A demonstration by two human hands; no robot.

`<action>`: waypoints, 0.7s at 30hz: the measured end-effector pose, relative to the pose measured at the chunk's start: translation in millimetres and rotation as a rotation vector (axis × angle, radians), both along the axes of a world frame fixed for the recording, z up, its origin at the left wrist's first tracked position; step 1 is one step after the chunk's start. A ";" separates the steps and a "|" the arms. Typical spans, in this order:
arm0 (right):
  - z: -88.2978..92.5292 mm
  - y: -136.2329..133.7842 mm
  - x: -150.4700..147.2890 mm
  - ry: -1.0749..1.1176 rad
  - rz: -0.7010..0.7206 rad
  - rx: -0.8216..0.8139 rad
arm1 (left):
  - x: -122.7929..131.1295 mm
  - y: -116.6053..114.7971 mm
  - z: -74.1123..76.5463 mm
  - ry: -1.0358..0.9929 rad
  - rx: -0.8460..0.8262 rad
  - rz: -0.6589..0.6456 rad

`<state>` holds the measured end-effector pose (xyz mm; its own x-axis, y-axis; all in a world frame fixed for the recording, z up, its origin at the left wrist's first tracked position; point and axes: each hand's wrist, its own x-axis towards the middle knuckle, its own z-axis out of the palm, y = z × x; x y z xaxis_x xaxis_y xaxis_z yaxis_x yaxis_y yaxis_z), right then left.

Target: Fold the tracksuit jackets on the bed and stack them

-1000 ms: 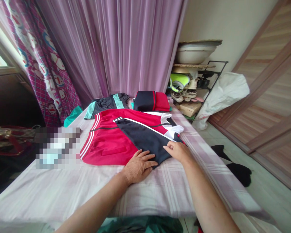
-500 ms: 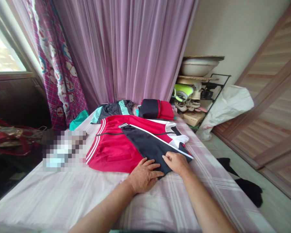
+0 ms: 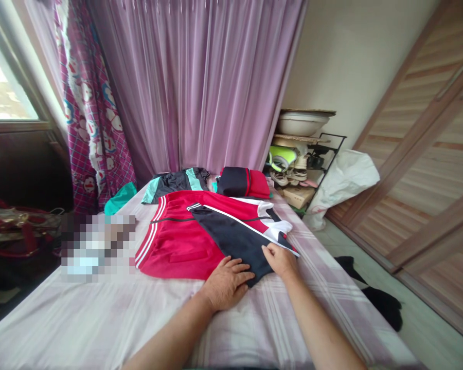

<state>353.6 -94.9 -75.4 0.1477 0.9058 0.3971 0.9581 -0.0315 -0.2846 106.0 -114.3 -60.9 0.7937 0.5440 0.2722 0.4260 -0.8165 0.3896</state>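
Observation:
A red track jacket (image 3: 189,246) with white-striped hem and white collar lies on the bed, its collar end to the right. One dark navy sleeve (image 3: 231,234) with a white stripe is folded across its front. My left hand (image 3: 226,282) rests flat at the jacket's near edge, fingers spread over red and navy cloth. Curled fingers of my right hand (image 3: 281,259) press on the navy sleeve near the shoulder, thumb and forefinger together at the fabric. What lies under the right fingers is hidden.
Behind the jacket lie a black-and-mint garment (image 3: 175,182) and a folded navy-and-red stack (image 3: 239,182). A blurred-out patch (image 3: 96,244) covers something on the left of the plaid bedsheet (image 3: 146,313). A shoe rack (image 3: 299,169) and white sack (image 3: 343,177) stand beyond the bed's right edge.
The camera view has tilted up and shifted slightly right. Both hands stay on the jacket in nearly the same places, and the sleeve remains folded across it.

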 end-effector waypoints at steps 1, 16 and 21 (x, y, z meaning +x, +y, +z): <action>-0.4 -0.3 0.2 0.005 0.001 0.004 | -0.2 0.1 -0.2 -0.010 -0.002 0.006; -8.2 1.1 8.5 0.096 -0.022 -0.016 | 1.0 2.4 -3.8 -0.089 0.074 0.065; -6.3 -0.1 6.9 0.128 -0.022 -0.005 | 0.8 0.5 -1.5 -0.079 0.070 0.070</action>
